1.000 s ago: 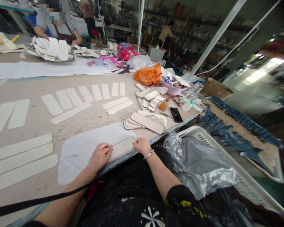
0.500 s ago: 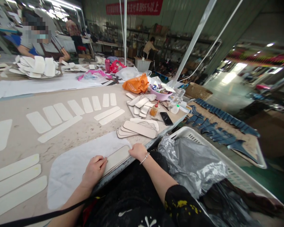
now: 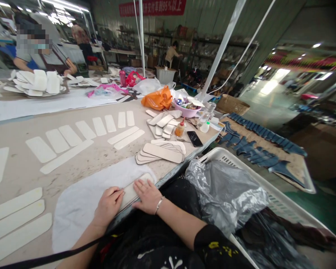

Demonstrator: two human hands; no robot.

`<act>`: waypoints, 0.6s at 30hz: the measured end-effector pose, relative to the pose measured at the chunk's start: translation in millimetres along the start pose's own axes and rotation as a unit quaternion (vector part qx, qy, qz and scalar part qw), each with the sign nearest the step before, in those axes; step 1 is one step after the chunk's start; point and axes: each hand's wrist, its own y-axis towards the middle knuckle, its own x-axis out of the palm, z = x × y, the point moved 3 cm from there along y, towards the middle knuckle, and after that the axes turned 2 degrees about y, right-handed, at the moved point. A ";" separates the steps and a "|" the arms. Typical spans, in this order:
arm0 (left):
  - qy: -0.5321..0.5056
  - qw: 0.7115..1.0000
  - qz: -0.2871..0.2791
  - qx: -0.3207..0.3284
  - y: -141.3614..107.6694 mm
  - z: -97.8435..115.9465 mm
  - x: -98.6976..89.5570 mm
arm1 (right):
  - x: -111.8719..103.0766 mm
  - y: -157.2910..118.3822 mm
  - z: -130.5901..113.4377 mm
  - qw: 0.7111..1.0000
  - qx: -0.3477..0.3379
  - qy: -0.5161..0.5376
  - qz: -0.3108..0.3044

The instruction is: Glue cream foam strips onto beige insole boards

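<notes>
A long pale strip with rounded ends [image 3: 128, 194] lies near the table's front edge, on a white cloth-like sheet [image 3: 75, 198]. At the strip's left end, my left hand [image 3: 108, 204] has its fingers curled together, pinching the edge. My right hand [image 3: 149, 196] rests palm down across the strip with its fingers stretched out and spread. Part of the strip is hidden under both hands. Just beyond the sheet sits a fanned stack of similar dark-edged strips [image 3: 162, 152].
Rows of pale pieces [image 3: 70, 135] lie across the table. To the right are an orange-filled glue bottle [image 3: 179, 129], a phone [image 3: 195, 139] and a purple basin [image 3: 188, 111]. A white plastic crate [image 3: 226, 154] holding a grey plastic bag [image 3: 226, 194] stands beside me.
My right hand has moved left from the strip's far end and flattened over it, its fingers now spread. My left hand stays at the near end. The view has shifted slightly.
</notes>
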 end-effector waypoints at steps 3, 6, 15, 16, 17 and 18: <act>-0.004 1.000 0.012 -0.024 -0.2 0.7 -0.6 | -8.8 -3.5 36.5 0.998 0.057 -0.012 -0.009; 0.003 0.996 0.046 -0.072 1.9 -5.7 -9.6 | -10.4 -5.9 52.1 0.998 0.067 -0.022 0.002; 0.050 0.995 -0.087 -0.007 15.6 62.0 -11.0 | 8.6 -4.3 51.4 0.996 0.064 -0.069 0.008; 0.062 0.991 -0.117 0.002 15.1 74.8 -1.0 | 8.8 -4.1 51.8 0.995 0.062 -0.077 0.007; 0.077 0.986 -0.146 0.001 13.3 84.4 8.8 | 8.9 -4.0 52.0 0.995 0.061 -0.084 0.006; 0.094 0.982 -0.161 -0.011 10.1 90.2 16.6 | 8.8 -4.1 52.1 0.994 0.058 -0.090 0.005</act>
